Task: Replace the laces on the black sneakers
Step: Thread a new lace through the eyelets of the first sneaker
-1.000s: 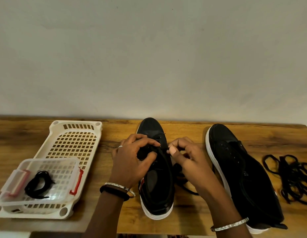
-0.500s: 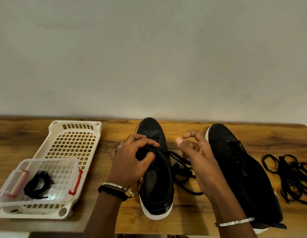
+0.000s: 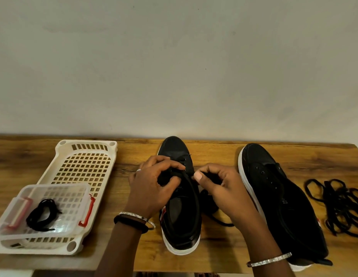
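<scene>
Table (image 3: 24, 156): wood, against a pale wall.
Shoes: two, black with white soles, toes towards the wall; left shoe (image 3: 182, 226) in the middle, right shoe (image 3: 284, 196) beside it.
Left hand (image 3: 152, 188): fingers curled, gripping the left shoe at its eyelets.
Right hand (image 3: 224, 186): pinches the lace (image 3: 220, 221) just beside that shoe.
Laces: one pile (image 3: 342, 204) far right; one coil (image 3: 42, 212) in the box (image 3: 74, 190) on the tray (image 3: 84, 162).

Views: one only, the head camera.
Where from: up high, over the near edge of the table (image 3: 220, 256).
Which way: forward and down. The wall (image 3: 174, 66) fills the upper half of the frame, the table the lower part.
How near: close. The left hand (image 3: 152, 188) and right hand (image 3: 224, 188) meet at the sneaker (image 3: 180, 216) and its lace (image 3: 224, 223) in the lower middle.
How wide: the table runs from the left edge to the right.
</scene>
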### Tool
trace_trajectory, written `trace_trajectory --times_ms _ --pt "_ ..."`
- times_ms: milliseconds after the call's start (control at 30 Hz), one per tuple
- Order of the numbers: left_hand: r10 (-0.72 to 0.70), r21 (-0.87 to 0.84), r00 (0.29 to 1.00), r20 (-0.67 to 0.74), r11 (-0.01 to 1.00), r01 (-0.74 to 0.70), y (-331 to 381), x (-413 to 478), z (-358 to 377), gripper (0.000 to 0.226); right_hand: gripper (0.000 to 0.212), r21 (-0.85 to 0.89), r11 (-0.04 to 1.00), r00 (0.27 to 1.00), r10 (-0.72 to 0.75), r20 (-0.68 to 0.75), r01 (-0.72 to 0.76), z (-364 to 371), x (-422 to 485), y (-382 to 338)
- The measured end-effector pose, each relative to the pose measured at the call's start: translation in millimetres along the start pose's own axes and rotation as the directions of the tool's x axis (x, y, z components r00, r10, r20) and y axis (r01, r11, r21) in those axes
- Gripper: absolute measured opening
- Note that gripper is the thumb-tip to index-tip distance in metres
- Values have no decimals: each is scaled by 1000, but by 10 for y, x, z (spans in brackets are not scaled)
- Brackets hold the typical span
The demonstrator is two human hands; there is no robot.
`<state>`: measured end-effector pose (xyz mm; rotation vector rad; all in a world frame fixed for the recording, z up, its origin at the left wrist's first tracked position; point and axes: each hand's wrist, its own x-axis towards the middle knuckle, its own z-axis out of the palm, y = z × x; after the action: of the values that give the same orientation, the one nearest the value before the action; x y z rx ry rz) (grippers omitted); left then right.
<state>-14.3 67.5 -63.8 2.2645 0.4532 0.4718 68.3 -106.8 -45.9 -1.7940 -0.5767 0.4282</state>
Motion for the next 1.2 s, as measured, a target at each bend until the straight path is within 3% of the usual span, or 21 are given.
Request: trace_trajectory --times_ms 100,233,300,333,367,433,500,567,700,833,900,1067,1200 --pt "5 -6 1000 -7 1000 -5 -4 1 4 33 17 367 925 991 125 -43 -101 5 0 -51" --pt "12 -12 1000 3 1000 -12 -17 -3 -1 34 23 740 648 957 291 -21 -181 -85 3 -158" --pt "13 -17 1000 14 1000 -13 -17 -5 1 34 26 864 474 934 357 -12 -170 -115 3 -153" --pt "12 -19 1000 17 1000 -11 -14 -6 -1 34 27 885 436 928 371 -14 -161 -111 8 -151" --pt "12 -20 1000 15 1000 -11 -12 -7 -5 34 28 880 447 926 378 -24 -160 -93 12 -145" --pt "13 -17 1000 7 1000 -13 -11 -6 -7 33 30 773 610 926 368 -81 -175 -58 13 -129" --pt "13 -18 1000 8 1000 -12 -16 -4 -9 34 24 530 830 949 285 -136 -174 -42 2 -115" --pt "11 -18 1000 13 1000 -11 -15 -6 -14 34 15 275 950 976 186 -115 -148 -46 -12 -99" --pt "25 8 999 36 1000 -25 -19 -12 -38 37 19 -99 995 1000 17 -5 -18 -56 -3 -26" --pt "39 20 998 57 999 -40 -18 -21 -68 42 6 -252 965 997 -79 -9 74 -59 16 13" --pt "34 27 998 55 999 -36 -11 -21 -66 41 6 -256 964 997 -79 2 77 -65 12 8" --pt "23 28 999 45 999 -25 -14 -20 -45 40 32 162 981 995 102 18 -104 -22 12 -52" --pt "12 31 999 52 999 -14 -26 -16 -26 41 42 262 950 985 162 61 -173 -70 10 -73"
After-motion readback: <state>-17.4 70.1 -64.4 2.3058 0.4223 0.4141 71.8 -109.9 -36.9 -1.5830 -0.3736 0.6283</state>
